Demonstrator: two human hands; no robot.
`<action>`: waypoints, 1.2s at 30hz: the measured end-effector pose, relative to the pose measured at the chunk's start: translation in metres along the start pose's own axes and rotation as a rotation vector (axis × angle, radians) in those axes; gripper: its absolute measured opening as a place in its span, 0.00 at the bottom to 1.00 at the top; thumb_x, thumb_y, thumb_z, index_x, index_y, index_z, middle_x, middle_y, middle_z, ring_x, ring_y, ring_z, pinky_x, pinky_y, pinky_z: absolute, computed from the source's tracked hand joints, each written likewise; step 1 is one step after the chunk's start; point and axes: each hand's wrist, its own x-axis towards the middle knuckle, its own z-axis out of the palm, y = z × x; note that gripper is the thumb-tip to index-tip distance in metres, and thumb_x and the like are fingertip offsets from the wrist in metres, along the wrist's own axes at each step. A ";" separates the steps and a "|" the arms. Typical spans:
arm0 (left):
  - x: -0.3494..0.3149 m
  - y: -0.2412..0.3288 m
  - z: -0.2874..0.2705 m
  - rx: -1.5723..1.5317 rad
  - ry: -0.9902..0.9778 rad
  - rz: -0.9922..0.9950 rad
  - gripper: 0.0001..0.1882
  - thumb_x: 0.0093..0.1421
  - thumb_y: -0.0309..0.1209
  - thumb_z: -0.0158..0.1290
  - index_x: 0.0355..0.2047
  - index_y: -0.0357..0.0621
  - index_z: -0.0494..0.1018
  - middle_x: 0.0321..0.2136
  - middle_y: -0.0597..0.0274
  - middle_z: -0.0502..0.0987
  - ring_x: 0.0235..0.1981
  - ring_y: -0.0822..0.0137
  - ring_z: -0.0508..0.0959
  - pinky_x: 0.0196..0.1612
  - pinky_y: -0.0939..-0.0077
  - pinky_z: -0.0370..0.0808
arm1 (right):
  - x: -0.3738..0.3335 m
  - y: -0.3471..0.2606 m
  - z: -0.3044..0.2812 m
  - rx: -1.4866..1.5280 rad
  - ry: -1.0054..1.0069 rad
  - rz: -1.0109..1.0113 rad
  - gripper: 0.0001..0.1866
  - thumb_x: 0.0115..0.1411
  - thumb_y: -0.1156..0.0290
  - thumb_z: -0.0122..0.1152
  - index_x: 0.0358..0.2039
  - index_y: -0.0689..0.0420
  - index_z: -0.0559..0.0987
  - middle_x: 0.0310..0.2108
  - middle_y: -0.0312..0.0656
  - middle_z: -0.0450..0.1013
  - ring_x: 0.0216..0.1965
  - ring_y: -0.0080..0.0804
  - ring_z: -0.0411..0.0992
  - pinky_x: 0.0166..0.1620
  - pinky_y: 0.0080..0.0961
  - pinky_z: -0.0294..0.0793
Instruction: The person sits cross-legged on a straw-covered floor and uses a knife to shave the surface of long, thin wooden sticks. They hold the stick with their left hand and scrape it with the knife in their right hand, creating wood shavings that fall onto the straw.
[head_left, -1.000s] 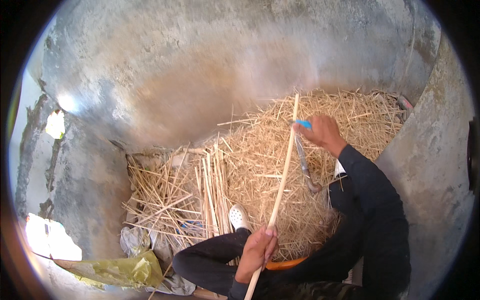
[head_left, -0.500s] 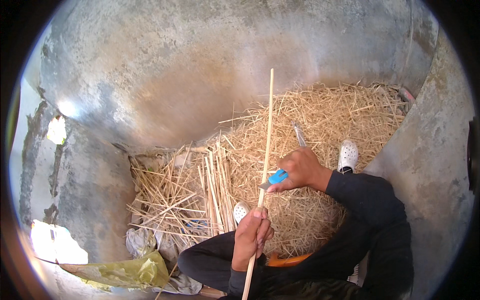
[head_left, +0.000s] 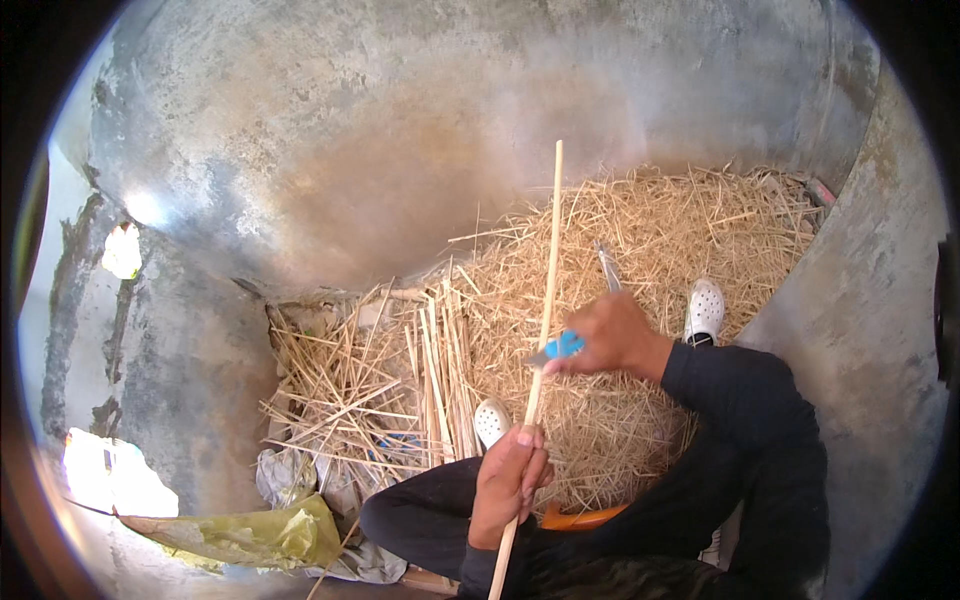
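Observation:
My left hand (head_left: 508,482) grips a long thin pale stick (head_left: 548,260) near its lower end and holds it upright, tip pointing away from me. My right hand (head_left: 610,335) holds a small knife with a blue handle (head_left: 560,347), its blade set against the stick just above my left hand. Both arms are in dark sleeves. Behind the stick lies a heap of fine shavings and straw (head_left: 650,250).
A bundle of split sticks (head_left: 430,380) lies on the ground left of my white shoes (head_left: 704,310). Another tool (head_left: 608,268) rests on the straw heap. A yellow-green plastic bag (head_left: 250,535) lies at lower left. Concrete floor and wall surround me.
My right hand has drawn the knife down the stick from near its top toward my left hand. The stick has swung from a rightward lean to nearly upright.

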 end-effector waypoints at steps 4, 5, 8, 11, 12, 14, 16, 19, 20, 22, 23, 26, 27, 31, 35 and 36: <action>-0.006 -0.008 0.007 0.069 -0.028 -0.040 0.12 0.70 0.38 0.37 0.33 0.44 0.63 0.10 0.74 0.55 0.10 0.80 0.52 0.18 0.87 0.52 | 0.004 0.064 -0.004 -0.058 0.132 0.117 0.38 0.47 0.23 0.45 0.07 0.48 0.67 0.05 0.32 0.60 0.07 0.26 0.60 0.12 0.28 0.58; -0.006 -0.009 0.008 0.062 -0.048 -0.053 0.12 0.70 0.38 0.37 0.33 0.44 0.63 0.10 0.74 0.55 0.10 0.80 0.52 0.18 0.87 0.53 | 0.001 0.068 -0.003 -0.062 0.172 0.085 0.39 0.48 0.23 0.45 0.07 0.49 0.67 0.05 0.31 0.59 0.07 0.26 0.60 0.12 0.27 0.58; -0.010 -0.003 0.011 0.136 -0.043 -0.046 0.13 0.69 0.40 0.38 0.31 0.45 0.62 0.09 0.75 0.54 0.10 0.79 0.52 0.18 0.86 0.53 | 0.010 0.078 -0.002 -0.076 0.168 0.164 0.39 0.49 0.23 0.42 0.08 0.49 0.68 0.06 0.33 0.59 0.07 0.27 0.60 0.12 0.28 0.58; -0.016 -0.010 0.011 0.250 -0.042 -0.096 0.14 0.69 0.41 0.38 0.32 0.45 0.62 0.09 0.74 0.55 0.11 0.79 0.53 0.19 0.86 0.54 | 0.010 0.126 -0.012 -0.255 0.108 0.354 0.43 0.49 0.21 0.36 0.11 0.52 0.72 0.06 0.34 0.60 0.08 0.29 0.64 0.13 0.30 0.60; -0.020 -0.015 0.011 0.301 -0.034 -0.109 0.14 0.69 0.42 0.39 0.32 0.45 0.62 0.09 0.74 0.55 0.11 0.79 0.53 0.20 0.86 0.55 | 0.004 0.134 -0.018 -0.283 0.107 0.370 0.43 0.50 0.22 0.35 0.12 0.53 0.73 0.06 0.35 0.61 0.09 0.31 0.65 0.14 0.31 0.61; -0.023 -0.021 0.008 0.244 -0.074 -0.128 0.14 0.69 0.40 0.37 0.32 0.45 0.62 0.12 0.74 0.56 0.13 0.81 0.54 0.19 0.87 0.53 | 0.003 0.143 -0.034 -0.347 0.127 0.402 0.43 0.51 0.22 0.35 0.13 0.54 0.74 0.07 0.37 0.62 0.11 0.34 0.67 0.15 0.33 0.63; -0.026 -0.028 0.006 0.159 -0.108 -0.131 0.14 0.70 0.40 0.37 0.32 0.45 0.62 0.13 0.74 0.57 0.14 0.81 0.55 0.18 0.88 0.52 | 0.007 0.145 -0.029 -0.342 0.133 0.448 0.44 0.52 0.23 0.34 0.14 0.55 0.75 0.08 0.39 0.64 0.13 0.34 0.69 0.16 0.34 0.64; -0.028 -0.028 0.003 0.213 -0.098 -0.119 0.14 0.70 0.40 0.37 0.32 0.44 0.62 0.13 0.74 0.57 0.13 0.81 0.55 0.18 0.88 0.52 | 0.010 0.173 -0.028 -0.310 0.125 0.744 0.45 0.54 0.25 0.34 0.16 0.59 0.77 0.13 0.45 0.68 0.19 0.40 0.72 0.21 0.39 0.66; -0.034 -0.028 0.005 0.234 -0.141 -0.153 0.13 0.70 0.40 0.37 0.33 0.44 0.63 0.13 0.74 0.58 0.13 0.82 0.55 0.17 0.88 0.52 | -0.001 0.195 -0.034 -0.262 0.143 0.913 0.45 0.55 0.26 0.34 0.16 0.60 0.76 0.13 0.45 0.69 0.19 0.41 0.72 0.21 0.40 0.66; -0.049 -0.027 0.006 0.294 -0.209 -0.206 0.13 0.69 0.39 0.38 0.34 0.44 0.64 0.13 0.74 0.58 0.12 0.82 0.55 0.16 0.88 0.53 | -0.015 0.209 -0.043 -0.216 0.147 1.076 0.45 0.55 0.26 0.34 0.16 0.61 0.76 0.14 0.46 0.69 0.19 0.43 0.71 0.22 0.42 0.65; -0.047 -0.022 0.003 0.317 -0.129 -0.167 0.13 0.69 0.39 0.38 0.34 0.43 0.65 0.12 0.74 0.58 0.11 0.82 0.55 0.15 0.87 0.53 | -0.022 0.205 -0.049 -0.228 0.124 1.071 0.45 0.55 0.27 0.34 0.15 0.62 0.75 0.13 0.47 0.69 0.18 0.44 0.70 0.22 0.43 0.65; -0.029 -0.018 -0.015 0.366 0.049 -0.050 0.13 0.69 0.38 0.40 0.35 0.43 0.67 0.10 0.75 0.57 0.09 0.82 0.55 0.13 0.87 0.53 | -0.028 0.186 -0.057 -0.173 0.041 1.025 0.46 0.55 0.26 0.34 0.13 0.61 0.73 0.12 0.46 0.67 0.16 0.42 0.68 0.22 0.42 0.64; -0.025 -0.009 -0.014 0.401 0.128 -0.077 0.13 0.69 0.38 0.40 0.36 0.42 0.67 0.10 0.74 0.58 0.10 0.82 0.55 0.14 0.88 0.52 | -0.018 0.170 -0.054 -0.134 -0.023 0.990 0.46 0.55 0.26 0.34 0.12 0.61 0.73 0.12 0.45 0.66 0.15 0.40 0.67 0.22 0.42 0.64; 0.002 -0.007 -0.028 0.318 0.104 0.049 0.13 0.69 0.38 0.40 0.37 0.41 0.68 0.11 0.74 0.58 0.10 0.82 0.55 0.15 0.88 0.51 | 0.011 0.090 -0.034 0.014 -0.159 0.713 0.42 0.53 0.26 0.41 0.09 0.57 0.70 0.08 0.40 0.61 0.12 0.35 0.63 0.18 0.35 0.61; 0.013 0.006 -0.024 0.373 0.100 0.104 0.12 0.69 0.37 0.40 0.37 0.41 0.68 0.11 0.74 0.58 0.11 0.82 0.54 0.15 0.88 0.50 | 0.001 0.001 -0.014 0.177 -0.240 0.148 0.38 0.51 0.27 0.46 0.13 0.53 0.76 0.09 0.42 0.68 0.12 0.37 0.69 0.19 0.34 0.66; 0.015 0.008 -0.023 0.364 0.096 0.104 0.12 0.69 0.36 0.41 0.37 0.41 0.68 0.11 0.74 0.58 0.11 0.82 0.54 0.15 0.88 0.50 | -0.005 -0.013 -0.012 0.176 -0.241 0.091 0.38 0.50 0.27 0.46 0.13 0.53 0.77 0.09 0.41 0.68 0.12 0.37 0.68 0.18 0.33 0.66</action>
